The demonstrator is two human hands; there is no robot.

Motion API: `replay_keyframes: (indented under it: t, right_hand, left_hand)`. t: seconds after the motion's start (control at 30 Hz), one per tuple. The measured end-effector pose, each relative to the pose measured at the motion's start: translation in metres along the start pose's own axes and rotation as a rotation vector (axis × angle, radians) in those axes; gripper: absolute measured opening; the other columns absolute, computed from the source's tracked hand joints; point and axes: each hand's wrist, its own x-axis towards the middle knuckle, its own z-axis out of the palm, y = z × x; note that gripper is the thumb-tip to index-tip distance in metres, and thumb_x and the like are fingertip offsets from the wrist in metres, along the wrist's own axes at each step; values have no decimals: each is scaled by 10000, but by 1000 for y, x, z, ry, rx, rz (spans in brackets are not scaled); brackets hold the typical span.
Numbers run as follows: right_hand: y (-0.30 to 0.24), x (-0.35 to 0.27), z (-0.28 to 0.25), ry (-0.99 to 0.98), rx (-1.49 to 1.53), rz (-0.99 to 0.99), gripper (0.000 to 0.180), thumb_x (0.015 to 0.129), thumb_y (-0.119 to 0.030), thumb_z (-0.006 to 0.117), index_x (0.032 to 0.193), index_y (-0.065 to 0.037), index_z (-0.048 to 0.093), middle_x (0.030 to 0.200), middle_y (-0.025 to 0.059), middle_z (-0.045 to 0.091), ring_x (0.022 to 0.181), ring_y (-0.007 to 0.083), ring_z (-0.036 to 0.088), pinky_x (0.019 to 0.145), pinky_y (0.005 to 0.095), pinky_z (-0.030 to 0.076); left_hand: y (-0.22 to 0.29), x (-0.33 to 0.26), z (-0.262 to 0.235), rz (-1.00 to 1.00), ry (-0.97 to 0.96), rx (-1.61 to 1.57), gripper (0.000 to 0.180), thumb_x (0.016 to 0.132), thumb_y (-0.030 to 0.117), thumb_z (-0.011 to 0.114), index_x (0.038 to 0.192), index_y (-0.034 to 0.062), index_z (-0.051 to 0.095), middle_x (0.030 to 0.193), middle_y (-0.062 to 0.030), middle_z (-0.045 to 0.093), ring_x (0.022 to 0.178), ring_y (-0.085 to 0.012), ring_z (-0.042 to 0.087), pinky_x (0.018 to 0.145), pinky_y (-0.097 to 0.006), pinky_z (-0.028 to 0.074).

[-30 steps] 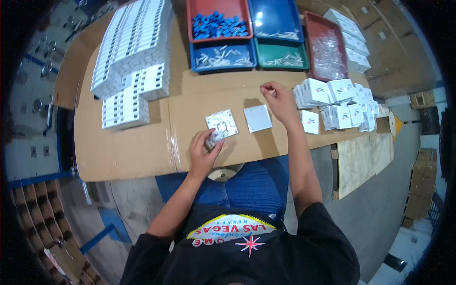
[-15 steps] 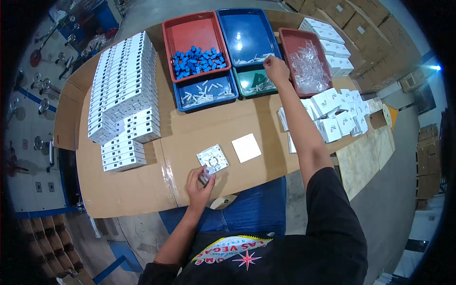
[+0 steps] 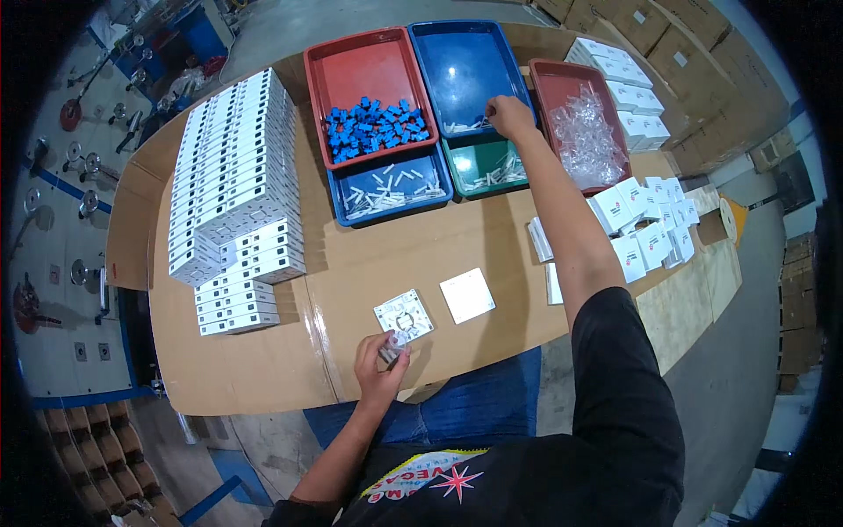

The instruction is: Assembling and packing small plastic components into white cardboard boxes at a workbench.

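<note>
My left hand (image 3: 379, 370) is closed in a pinch on a small clear plastic piece (image 3: 392, 348), held at the near edge of a square white plate with a round cut-out (image 3: 407, 314). A plain white square plate (image 3: 468, 296) lies just right of that one. My right arm stretches far forward. The right hand (image 3: 511, 118) is down at the front right end of the large blue tray (image 3: 470, 66), among small white sticks (image 3: 463, 127). Its fingers are bent together, and whatever is between them is too small to make out.
Blue connectors (image 3: 373, 130) fill the front of a red tray (image 3: 360, 70). White pins lie in a small blue tray (image 3: 413, 204) and a green tray (image 3: 465, 167). Clear plastic parts (image 3: 587, 136) are right. White stacks (image 3: 233, 167) stand left, small white boxes (image 3: 632, 255) right.
My right hand has moved a little farther into the large blue tray, from its front right corner. The left hand keeps its pinch beside the plate. The whole view has shifted slightly.
</note>
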Motion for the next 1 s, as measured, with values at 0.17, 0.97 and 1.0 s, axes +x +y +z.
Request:
replay_keyframes:
  t: [0.17,0.97,1.0]
  right_hand:
    - [-4,2,5,50,-78,-31,152,860,-99,636,935,-134,764,968,179,752,933,384,725,811,484,578]
    - [-112,-210,-66,-71,969,22,116,907,-85,770,997,-14,761,883,-12,726,723,36,562,666,215,460]
    - [-129,-236,-59,-122,1016,35,99,909,-74,765,987,-12,760,880,-15,724,713,34,549,657,214,455]
  left_hand:
    - [3,3,0,12,6,-20,400,786,45,852,1141,14,672,1016,-132,674,941,-275,652,823,-368,530]
    - [4,6,3,70,107,-35,402,769,74,870,1126,11,696,987,-128,681,868,-271,656,776,-361,533]
    - [4,7,1,89,118,-39,402,769,83,874,1125,16,698,987,-125,686,869,-272,658,778,-363,532]
